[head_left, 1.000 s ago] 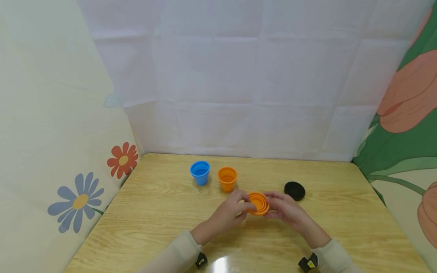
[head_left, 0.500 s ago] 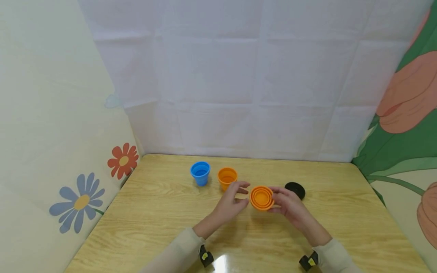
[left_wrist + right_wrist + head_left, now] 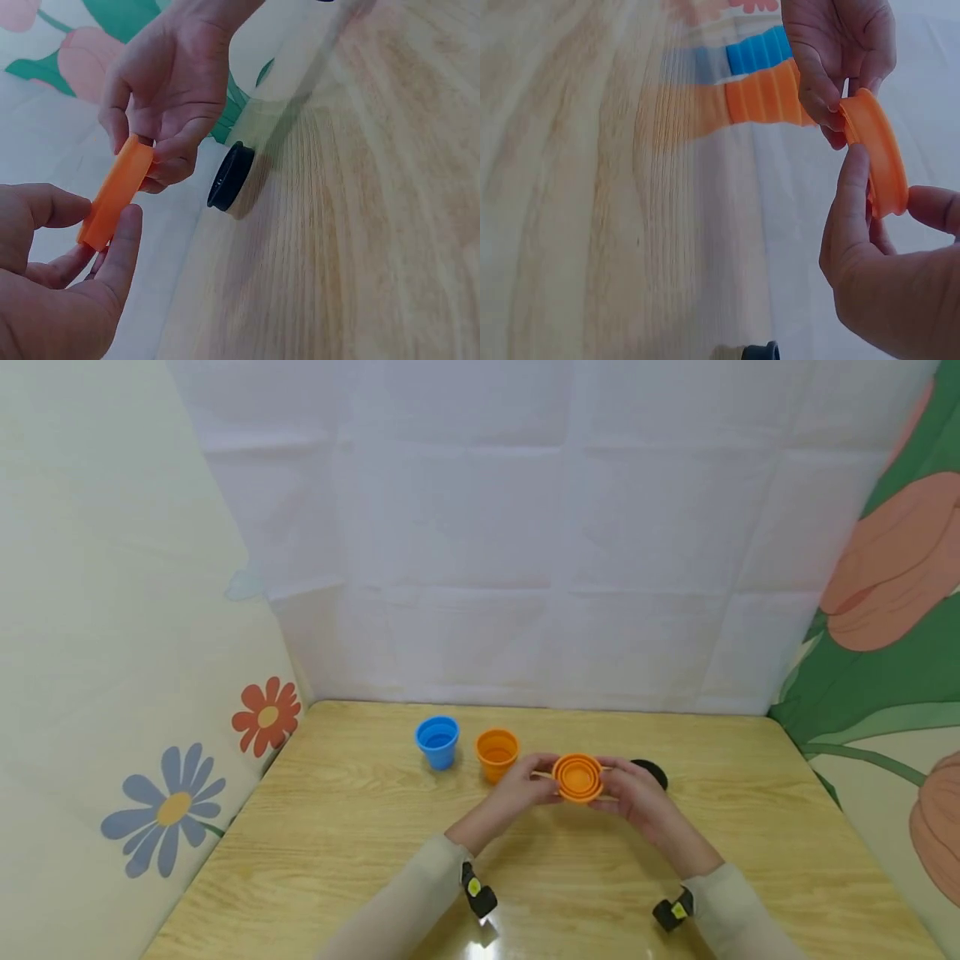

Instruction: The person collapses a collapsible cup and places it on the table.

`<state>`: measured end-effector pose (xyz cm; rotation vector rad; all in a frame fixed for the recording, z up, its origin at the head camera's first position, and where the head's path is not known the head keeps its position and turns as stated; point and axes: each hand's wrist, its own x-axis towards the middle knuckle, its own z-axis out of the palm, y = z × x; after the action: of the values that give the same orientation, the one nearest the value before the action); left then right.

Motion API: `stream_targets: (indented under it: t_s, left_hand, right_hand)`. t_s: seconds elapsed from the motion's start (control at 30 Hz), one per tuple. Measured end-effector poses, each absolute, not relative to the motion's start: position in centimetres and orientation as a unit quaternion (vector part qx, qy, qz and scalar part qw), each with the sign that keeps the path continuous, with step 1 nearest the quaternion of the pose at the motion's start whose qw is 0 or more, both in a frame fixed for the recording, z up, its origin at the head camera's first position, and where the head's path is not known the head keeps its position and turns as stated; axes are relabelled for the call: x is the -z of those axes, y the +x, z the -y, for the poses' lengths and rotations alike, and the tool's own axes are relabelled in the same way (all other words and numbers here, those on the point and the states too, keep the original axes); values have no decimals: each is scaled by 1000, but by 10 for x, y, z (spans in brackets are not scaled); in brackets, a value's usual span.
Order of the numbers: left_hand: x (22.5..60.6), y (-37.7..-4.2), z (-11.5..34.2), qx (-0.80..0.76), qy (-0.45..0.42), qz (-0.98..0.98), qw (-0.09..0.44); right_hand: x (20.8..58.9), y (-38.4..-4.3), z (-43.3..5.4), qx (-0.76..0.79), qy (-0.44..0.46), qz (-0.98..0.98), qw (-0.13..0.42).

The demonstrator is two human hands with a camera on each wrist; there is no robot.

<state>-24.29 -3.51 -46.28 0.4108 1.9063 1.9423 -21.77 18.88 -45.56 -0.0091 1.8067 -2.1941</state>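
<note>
Above a wooden table (image 3: 360,827), the left hand (image 3: 517,788) and right hand (image 3: 639,797), opened only to its thickness, pinch opposite sides of 1 flattened orange cup (image 3: 577,778), probably to steady it. Beyond stand 1 blue cup (image 3: 437,745) and 1 expanded orange cup (image 3: 497,758), both apparently empty; 1 black disc (image 3: 231,176) lies nearby.

partly hiding the black disc (image 3: 655,773) behind the right hand (image 3: 645,808) and cropping both sleeves (image 3: 397,902) at the head view's bottom edge; partly masking the blue cup (image 3: 757,52) and orange cup (image 3: 765,96) behind the left hand (image 3: 836,45) in the right wrist view; keeping the inside of the ringed orange dish (image 3: 116,191) from the left wrist view
</note>
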Motion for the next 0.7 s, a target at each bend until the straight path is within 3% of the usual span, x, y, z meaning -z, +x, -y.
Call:
stream_targets:
  t_s: [0.3,0.7]
  left_hand:
    - [474,-266,26,-706,97,-671,205]
    - [493,-288,13,-686,60,-701,183]
  right_hand:
    - [464,-244,-195,720,3,-678,150]
    - [470,-268,-189,656,32,-740,145]
